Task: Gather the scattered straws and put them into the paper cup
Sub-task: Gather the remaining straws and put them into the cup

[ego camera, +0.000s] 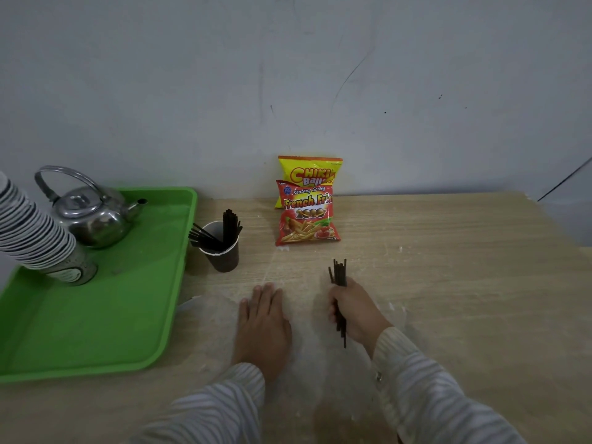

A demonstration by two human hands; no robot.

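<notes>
A dark paper cup (pixel 224 258) stands on the wooden table just right of the green tray, with several black straws (pixel 221 230) sticking out of it. My right hand (pixel 357 310) is closed around a bundle of several black straws (pixel 339 273), held roughly upright, right of the cup and nearer to me. My left hand (pixel 263 325) lies flat, palm down, on the table with its fingers together, holding nothing. No loose straws show on the table.
A green tray (pixel 96 325) at the left carries a metal kettle (pixel 93 216) and a leaning stack of paper cups (pixel 32 238). Two snack bags (pixel 306 216) lean against the wall behind. The table's right edge (pixel 560 229) slants away.
</notes>
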